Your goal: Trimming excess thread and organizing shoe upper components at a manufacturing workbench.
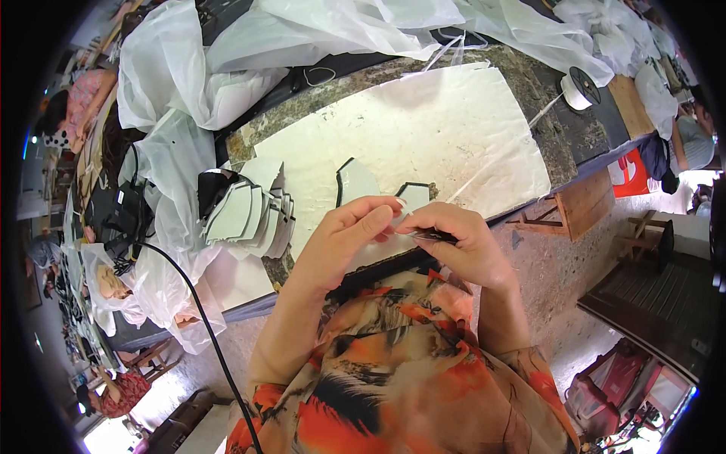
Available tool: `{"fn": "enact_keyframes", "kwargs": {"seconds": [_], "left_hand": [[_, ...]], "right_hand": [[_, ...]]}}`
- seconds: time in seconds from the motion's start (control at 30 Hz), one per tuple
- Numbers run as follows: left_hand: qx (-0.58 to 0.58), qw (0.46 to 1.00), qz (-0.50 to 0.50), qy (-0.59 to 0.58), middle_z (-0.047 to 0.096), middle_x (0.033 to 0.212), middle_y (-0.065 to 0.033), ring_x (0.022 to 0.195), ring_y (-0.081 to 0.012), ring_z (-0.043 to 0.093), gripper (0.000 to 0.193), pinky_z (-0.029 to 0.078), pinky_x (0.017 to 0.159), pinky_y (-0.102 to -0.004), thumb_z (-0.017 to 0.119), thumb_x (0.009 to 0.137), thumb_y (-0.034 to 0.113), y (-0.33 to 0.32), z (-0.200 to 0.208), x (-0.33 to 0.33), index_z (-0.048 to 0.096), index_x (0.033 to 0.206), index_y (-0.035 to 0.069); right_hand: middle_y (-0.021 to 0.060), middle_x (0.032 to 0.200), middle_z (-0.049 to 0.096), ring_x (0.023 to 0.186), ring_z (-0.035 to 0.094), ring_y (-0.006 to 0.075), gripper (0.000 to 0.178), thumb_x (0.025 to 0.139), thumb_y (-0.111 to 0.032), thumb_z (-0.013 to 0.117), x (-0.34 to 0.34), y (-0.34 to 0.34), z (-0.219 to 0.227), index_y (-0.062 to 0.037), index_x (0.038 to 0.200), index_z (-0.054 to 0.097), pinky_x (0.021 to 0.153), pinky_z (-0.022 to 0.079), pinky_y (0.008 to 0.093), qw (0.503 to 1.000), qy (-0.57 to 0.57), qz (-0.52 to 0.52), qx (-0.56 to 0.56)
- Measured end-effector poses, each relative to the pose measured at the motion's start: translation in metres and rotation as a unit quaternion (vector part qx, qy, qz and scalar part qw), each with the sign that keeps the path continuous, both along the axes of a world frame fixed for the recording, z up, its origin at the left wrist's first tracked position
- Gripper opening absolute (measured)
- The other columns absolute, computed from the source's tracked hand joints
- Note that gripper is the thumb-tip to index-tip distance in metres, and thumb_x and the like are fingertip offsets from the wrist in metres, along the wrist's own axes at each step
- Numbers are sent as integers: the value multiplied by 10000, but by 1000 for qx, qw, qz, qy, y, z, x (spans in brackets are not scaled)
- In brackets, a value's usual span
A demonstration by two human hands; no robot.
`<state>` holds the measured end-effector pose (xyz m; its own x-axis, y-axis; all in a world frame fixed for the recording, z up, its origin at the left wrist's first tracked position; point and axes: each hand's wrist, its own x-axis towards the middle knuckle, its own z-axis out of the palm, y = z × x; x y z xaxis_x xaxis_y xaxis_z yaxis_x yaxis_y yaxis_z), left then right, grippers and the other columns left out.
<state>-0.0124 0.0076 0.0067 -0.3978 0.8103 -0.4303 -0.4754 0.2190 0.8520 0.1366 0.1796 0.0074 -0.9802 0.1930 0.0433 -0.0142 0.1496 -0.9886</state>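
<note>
My left hand (352,236) and my right hand (467,240) meet over the near edge of the table. The left hand's thumb and fingers are pinched together; whatever they hold is too small to make out. In my right hand's fingers is a slim tool (436,235), dark with a shiny thin end pointing toward the left hand. Just beyond my hands lie two pale cut pieces with black edging, one curved piece (359,180) and one partly hidden piece (412,193). A narrow white strip (484,172) runs across the sheet toward my right hand.
A worn white sheet (423,113) covers the board. To the left sits a stack of pale cut pieces (246,214). A spool of white tape (579,89) stands at the far right. Clear plastic sheeting (325,34) and a black cable (198,299) surround the work. Other people sit farther off.
</note>
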Motion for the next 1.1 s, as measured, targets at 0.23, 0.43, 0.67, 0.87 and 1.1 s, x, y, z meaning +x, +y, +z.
{"fn": "enact_keyframes", "kwargs": {"seconds": [0.23,0.43,0.67,0.87,1.1], "left_hand": [[7,993,13,-114,668,989,-5,902,-83,597,178,482,836,-243,673,997,198,1,-11,14,669,1070,36],[41,994,58,-88,623,928,11,872,-65,574,133,467,816,-224,657,1002,171,-12,-21,24,633,1024,42],[40,993,106,-32,640,945,-30,918,-112,598,97,466,872,-264,634,978,120,-19,-7,36,607,1028,40],[22,989,103,100,647,994,-46,947,-140,602,111,469,892,-296,627,956,83,-28,-18,30,625,1051,27],[-5,753,-64,655,625,1157,-75,1105,-288,578,359,417,1007,-460,714,863,167,-26,-25,43,672,1210,83]], "right_hand": [[108,1018,723,929,681,324,295,802,33,660,2,-5,2,-74,1071,716,827,535,390,992,-2,28,127],[96,988,732,888,698,225,175,877,-37,693,-2,-21,8,-29,1052,704,774,534,337,999,-42,-18,12],[-4,901,662,809,565,41,116,902,-51,737,-2,-21,3,12,981,680,703,459,208,975,-156,-102,-123],[-60,811,605,706,460,6,90,919,-102,743,3,-26,4,-21,931,708,606,379,189,955,-191,-139,-179],[-10,767,622,687,516,54,91,909,-90,747,10,-29,20,-27,861,702,624,418,224,968,-133,93,-190]]}}
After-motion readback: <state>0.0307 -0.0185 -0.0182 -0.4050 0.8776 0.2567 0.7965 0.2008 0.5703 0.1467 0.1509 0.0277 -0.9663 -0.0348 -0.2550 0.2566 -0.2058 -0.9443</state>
